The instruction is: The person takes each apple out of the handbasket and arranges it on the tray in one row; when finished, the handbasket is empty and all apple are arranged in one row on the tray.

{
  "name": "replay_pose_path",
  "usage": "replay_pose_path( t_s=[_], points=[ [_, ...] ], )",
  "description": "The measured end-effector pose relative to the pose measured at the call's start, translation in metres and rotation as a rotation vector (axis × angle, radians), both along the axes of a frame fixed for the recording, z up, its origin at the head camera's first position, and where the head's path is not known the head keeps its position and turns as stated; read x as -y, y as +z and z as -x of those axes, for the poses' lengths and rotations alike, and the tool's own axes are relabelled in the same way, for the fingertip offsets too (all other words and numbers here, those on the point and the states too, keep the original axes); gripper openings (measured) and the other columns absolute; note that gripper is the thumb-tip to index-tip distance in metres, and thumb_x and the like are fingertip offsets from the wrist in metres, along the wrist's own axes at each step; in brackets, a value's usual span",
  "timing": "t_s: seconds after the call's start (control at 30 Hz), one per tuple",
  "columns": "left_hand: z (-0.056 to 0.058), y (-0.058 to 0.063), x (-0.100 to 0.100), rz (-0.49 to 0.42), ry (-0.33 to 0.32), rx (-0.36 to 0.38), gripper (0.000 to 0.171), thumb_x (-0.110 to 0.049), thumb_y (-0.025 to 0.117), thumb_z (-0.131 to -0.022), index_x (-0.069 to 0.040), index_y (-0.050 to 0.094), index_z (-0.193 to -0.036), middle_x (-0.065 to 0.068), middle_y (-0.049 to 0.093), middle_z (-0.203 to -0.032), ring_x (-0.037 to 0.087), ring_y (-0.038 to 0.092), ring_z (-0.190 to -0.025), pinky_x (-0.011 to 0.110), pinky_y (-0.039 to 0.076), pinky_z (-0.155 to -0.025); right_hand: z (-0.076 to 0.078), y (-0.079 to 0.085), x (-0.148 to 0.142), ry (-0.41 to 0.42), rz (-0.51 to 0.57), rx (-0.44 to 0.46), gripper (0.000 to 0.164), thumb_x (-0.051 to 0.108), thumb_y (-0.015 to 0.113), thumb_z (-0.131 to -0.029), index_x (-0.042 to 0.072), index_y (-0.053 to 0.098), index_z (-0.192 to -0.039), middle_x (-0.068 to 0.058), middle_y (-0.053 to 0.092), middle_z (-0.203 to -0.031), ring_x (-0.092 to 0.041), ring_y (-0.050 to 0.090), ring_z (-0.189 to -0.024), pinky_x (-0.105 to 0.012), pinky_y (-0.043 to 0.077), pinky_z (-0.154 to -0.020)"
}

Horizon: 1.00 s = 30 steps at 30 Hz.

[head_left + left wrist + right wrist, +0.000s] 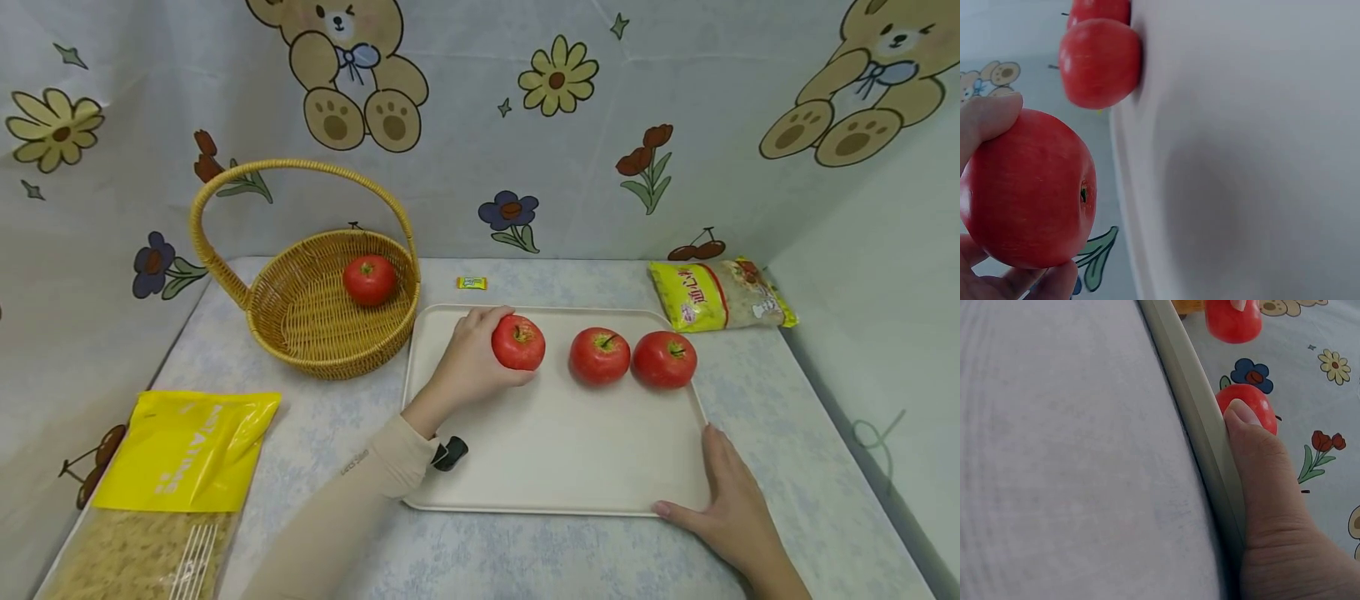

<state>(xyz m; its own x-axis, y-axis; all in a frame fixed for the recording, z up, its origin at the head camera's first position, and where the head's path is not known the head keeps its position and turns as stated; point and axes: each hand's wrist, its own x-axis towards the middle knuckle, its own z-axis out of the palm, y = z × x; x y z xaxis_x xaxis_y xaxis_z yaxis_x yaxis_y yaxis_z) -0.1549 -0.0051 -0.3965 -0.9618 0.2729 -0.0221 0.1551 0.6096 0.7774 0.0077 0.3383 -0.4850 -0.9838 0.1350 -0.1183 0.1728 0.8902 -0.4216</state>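
Note:
My left hand (480,354) grips a red apple (518,342) over the tray's back left part; in the left wrist view this apple (1032,190) lies between thumb and fingers, apart from the tray surface. Two more apples, one (599,357) beside the other (665,360), sit at the tray's back right. The off-white rectangular tray (555,450) lies flat on the table. At its front right corner my right hand (723,500) holds the rim, thumb at the front edge and fingers at the right side. The right wrist view shows the thumb (1266,475) along the rim; the other fingers are hidden there.
A woven basket (300,325) with a tall handle stands back left, one apple (370,280) inside. A yellow pasta bag (195,454) lies front left. Behind the tray are a small yellow wrapped piece (472,283) and a yellow-and-clear food bag (720,295). A printed curtain hangs behind.

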Motion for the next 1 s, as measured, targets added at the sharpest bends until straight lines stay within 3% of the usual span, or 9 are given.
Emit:
replay_pose_path(
  t_s=[0.4,0.77,1.0],
  points=[
    [0.016,-0.038,-0.029,-0.018,-0.035,0.049,0.086,-0.035,0.086,-0.072,-0.019,0.045,-0.146,0.008,0.051,-0.132,0.025,0.050,-0.121,0.039,0.057,-0.085,0.000,0.001,0.001,0.004,0.001,-0.016,0.143,0.062,0.085,-0.062,0.001,-0.004,-0.157,-0.033,0.010,-0.161,-0.052,0.017,-0.145,-0.076,0.027,-0.103],
    [0.017,-0.048,-0.036,-0.141,-0.040,0.067,0.091,-0.024,0.089,-0.072,-0.019,0.040,-0.148,0.007,0.049,-0.137,0.024,0.053,-0.124,0.040,0.054,-0.096,0.000,0.000,-0.001,0.000,0.002,-0.008,0.144,0.063,0.084,-0.062,0.002,-0.004,-0.158,-0.032,0.009,-0.161,-0.052,0.016,-0.146,-0.077,0.027,-0.103],
    [0.016,-0.052,-0.042,-0.174,-0.055,0.064,0.091,-0.020,0.089,-0.071,-0.020,0.039,-0.147,0.007,0.046,-0.140,0.024,0.051,-0.126,0.041,0.052,-0.098,0.001,0.001,0.000,-0.009,0.005,0.014,0.145,0.063,0.084,-0.062,0.002,-0.005,-0.157,-0.032,0.008,-0.161,-0.052,0.015,-0.146,-0.077,0.027,-0.103]
  ],
)
